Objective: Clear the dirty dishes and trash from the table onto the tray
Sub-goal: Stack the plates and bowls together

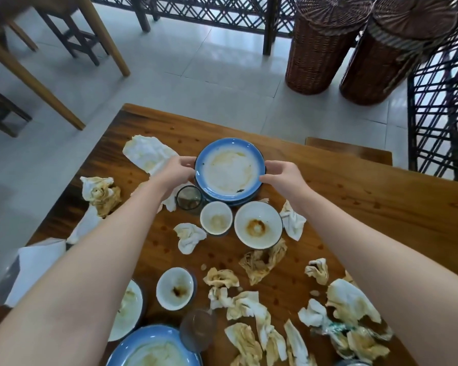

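Blue-rimmed plate: smeared with brown sauce, gripped by the rim between both hands, topmost over other blue plates.
Left hand: fingers curled round the plate's left rim, thumb on the upper edge.
Right hand: fingers curled round the plate's right rim, opposite the left hand.
Lower plates: only a blue crescent showing under the held plate, between the two hands; touching it or apart, cannot tell.
Dark glass: just beside the left wrist, on the near side.
Small white cup: nearer than both hands, between the forearms, brown residue inside.
White bowl: just right of the cup, near the right wrist, brown ring at the bottom.
Large napkin: left of the left hand, partly hidden beneath it.
Crumpled napkins: stained, scattered well nearer than the hands, between the forearms.
Wooden counter: beneath everything, bare to the right of the right hand.
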`<state>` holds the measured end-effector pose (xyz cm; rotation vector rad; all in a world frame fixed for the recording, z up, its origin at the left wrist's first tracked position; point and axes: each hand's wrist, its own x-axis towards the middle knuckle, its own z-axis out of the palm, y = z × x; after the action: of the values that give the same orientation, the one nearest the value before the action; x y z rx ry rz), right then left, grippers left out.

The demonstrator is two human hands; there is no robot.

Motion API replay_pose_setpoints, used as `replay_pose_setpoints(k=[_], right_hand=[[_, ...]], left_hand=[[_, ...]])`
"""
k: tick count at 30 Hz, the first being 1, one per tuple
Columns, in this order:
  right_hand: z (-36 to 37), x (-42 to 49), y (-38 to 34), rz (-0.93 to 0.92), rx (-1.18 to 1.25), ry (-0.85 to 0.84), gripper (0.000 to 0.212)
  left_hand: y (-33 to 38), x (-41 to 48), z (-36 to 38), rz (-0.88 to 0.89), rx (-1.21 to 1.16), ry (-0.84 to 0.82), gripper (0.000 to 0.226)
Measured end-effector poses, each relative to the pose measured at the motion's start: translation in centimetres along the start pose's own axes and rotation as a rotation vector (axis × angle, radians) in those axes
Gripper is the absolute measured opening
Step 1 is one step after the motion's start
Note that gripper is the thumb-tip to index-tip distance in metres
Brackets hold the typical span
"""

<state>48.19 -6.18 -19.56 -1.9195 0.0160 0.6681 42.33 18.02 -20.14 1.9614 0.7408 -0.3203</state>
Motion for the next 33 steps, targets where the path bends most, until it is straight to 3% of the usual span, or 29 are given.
replay_pose_setpoints(k=[7, 11, 23, 33], right_hand=[[0.4, 0.1, 0.7, 0.09, 0.02, -0.036, 0.061], [1.2, -0.1, 0.8, 0.078, 0.089, -0.039, 0.052], [-0.8, -2.5, -4.3, -0.035, 0.24, 0.024, 0.054], [-5.8, -9.6, -1.8, -0.065, 0.297, 0.107, 0.053]], left_hand=[[-1.2, 0.0, -0.1, 0.027, -0.095, -0.058, 0.058], [-1.0, -0.2, 0.3, 0.07, -0.164, -0.025, 0.053], [4.9, -4.1, -3.1, 0.211, -0.318, 0.039, 0.05], [7.0, -10.3, 1.8, 0.186, -0.332, -0.019, 0.059]])
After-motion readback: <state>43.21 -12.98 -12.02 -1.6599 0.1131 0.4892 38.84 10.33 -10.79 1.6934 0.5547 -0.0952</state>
